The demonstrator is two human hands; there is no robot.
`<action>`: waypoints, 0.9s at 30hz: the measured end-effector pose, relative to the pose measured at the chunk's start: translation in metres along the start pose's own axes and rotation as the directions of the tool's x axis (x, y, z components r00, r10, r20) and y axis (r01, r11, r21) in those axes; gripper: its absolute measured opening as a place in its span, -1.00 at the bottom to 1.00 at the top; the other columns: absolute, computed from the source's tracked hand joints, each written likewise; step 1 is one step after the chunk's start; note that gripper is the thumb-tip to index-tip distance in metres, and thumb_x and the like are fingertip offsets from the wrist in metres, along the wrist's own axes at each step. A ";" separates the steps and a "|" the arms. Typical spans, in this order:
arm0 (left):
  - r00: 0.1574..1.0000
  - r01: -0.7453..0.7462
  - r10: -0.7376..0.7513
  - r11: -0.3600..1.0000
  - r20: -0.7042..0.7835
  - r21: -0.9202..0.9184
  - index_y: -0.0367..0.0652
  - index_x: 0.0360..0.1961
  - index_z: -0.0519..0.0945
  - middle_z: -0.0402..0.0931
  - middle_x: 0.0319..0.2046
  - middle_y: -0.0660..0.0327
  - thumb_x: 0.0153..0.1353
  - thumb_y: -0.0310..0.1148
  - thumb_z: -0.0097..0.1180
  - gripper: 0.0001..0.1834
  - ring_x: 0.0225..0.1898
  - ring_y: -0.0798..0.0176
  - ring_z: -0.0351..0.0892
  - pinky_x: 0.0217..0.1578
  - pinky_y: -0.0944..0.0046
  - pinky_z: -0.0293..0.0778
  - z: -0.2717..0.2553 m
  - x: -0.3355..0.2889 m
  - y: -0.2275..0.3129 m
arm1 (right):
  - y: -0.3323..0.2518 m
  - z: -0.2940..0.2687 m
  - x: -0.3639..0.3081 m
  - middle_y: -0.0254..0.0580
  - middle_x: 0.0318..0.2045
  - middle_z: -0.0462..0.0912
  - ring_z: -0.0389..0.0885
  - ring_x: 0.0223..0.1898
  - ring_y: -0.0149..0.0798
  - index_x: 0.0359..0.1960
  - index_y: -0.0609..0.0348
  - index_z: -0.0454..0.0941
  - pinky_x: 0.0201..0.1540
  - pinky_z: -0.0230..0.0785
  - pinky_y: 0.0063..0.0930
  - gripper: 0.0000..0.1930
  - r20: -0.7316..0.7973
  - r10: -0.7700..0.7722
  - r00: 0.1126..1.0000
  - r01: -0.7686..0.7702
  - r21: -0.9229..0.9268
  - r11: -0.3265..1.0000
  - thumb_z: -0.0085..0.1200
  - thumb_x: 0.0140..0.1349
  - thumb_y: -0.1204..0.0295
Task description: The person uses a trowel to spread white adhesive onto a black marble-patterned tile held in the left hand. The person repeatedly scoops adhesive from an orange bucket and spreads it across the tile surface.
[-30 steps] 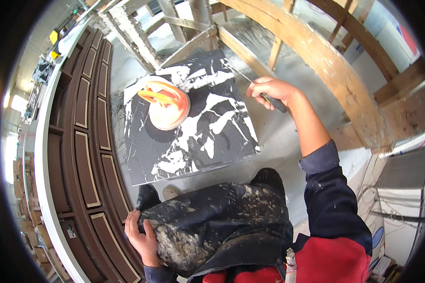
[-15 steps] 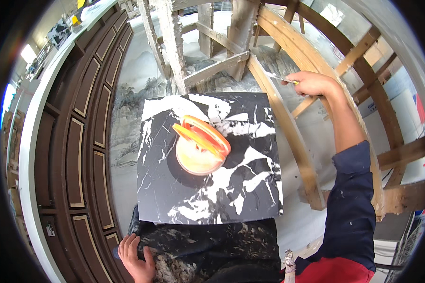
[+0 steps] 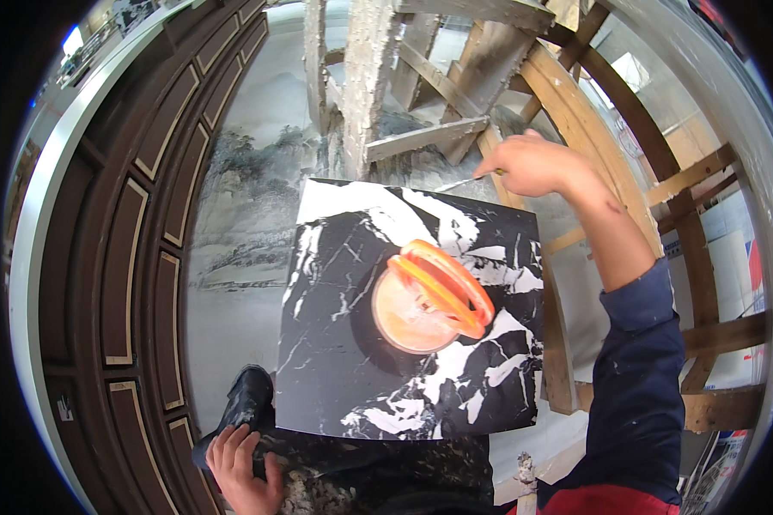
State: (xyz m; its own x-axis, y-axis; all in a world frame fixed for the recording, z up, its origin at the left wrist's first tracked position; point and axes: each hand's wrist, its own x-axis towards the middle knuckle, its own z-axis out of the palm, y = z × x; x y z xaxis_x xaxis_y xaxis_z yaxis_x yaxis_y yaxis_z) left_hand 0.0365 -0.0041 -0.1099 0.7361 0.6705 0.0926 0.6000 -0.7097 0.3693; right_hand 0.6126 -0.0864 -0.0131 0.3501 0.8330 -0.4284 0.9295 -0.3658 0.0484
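A square black-and-white marble-patterned tile (image 3: 335, 300) lies in front of me, its near edge over my dusty dark trousers. On its face stands an orange suction cup lifter (image 3: 421, 296), touched by neither hand. My right hand (image 3: 537, 163) is closed round the handle of a putty knife (image 3: 457, 184). The thin blade points left at the tile's far edge; whether it touches the edge cannot be made out. My left hand (image 3: 245, 470) rests on my left thigh, fingers loosely stretched, holding nothing.
Plaster-crusted wooden posts (image 3: 371, 77) and braces stand just beyond the tile. A curved timber frame (image 3: 691, 232) runs along the right. Brown panelled cabinetry (image 3: 150, 275) with a pale top lines the left. Below lies a sheet with a grey landscape picture (image 3: 249, 197).
My right hand has brought the putty knife left and nearer, from the wooden frame to the tile's far edge. The view has shifted; my left hand stays on the thigh.
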 end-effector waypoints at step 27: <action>0.987 -0.084 0.059 0.982 -0.148 -0.170 -0.18 -0.01 0.68 0.63 0.10 0.03 -0.01 -0.32 0.42 -0.52 0.23 -0.17 0.51 0.30 -0.28 0.29 0.000 -0.034 -0.033 | -0.162 -0.060 0.070 0.10 -0.15 0.68 0.69 -0.01 0.17 0.05 0.20 0.67 0.09 0.57 0.00 -0.64 -0.340 -0.205 0.918 0.066 -0.378 0.923 0.24 0.20 0.44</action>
State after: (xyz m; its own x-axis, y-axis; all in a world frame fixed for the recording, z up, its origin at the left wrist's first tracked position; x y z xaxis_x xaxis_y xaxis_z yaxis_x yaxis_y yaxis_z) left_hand -0.0081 -0.0032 -0.1251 0.7155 0.6522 0.2503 0.4738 -0.7164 0.5122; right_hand 0.4934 0.0564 0.0034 0.1707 0.9806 -0.0967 0.9254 -0.1259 0.3574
